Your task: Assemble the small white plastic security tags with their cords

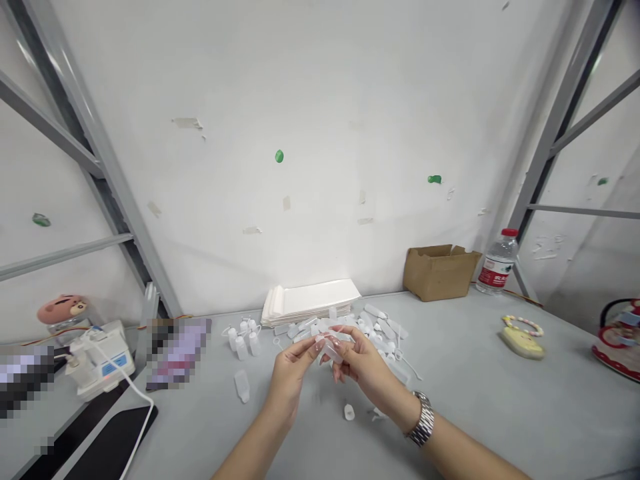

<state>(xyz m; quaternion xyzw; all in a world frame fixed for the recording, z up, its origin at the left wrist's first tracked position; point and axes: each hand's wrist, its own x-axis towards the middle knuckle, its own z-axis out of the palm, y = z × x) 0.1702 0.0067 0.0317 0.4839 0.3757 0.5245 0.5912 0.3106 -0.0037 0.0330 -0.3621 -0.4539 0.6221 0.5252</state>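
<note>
Small bottle (331, 352): translucent, raised in front of the wearer between the two hands, touching both. Its long axis appears to slant down toward the right, with the blunt end toward the wearer; the other end is covered by fingers, so whether it bears a cap cannot be told.

Left hand (295, 363): thumb and fingers pinched on the bottle from the left. Right hand (361, 357): thumb and fingertips closed on it from the right, the lower fingers curled beneath. Neither hand is nearer; the bottle lies at the fingertips of both. A watch (423, 419) is on the right wrist.

Pile of parts (385, 328): just beyond the hands, mostly on the right hand's side and partly hidden by it. Cap (349, 413): on the table (470, 407), on the wearer's side of the right hand, apart from it. Loose bottle (242, 386): lying flat, left of the left hand and nearer to it, long axis running roughly away from the wearer. Upright bottles (241, 347): a small group beyond that one.

Farther out: paper stack (320, 297) against the wall, carton (440, 275) to its right, water bottle (495, 265) beside the carton.
</note>
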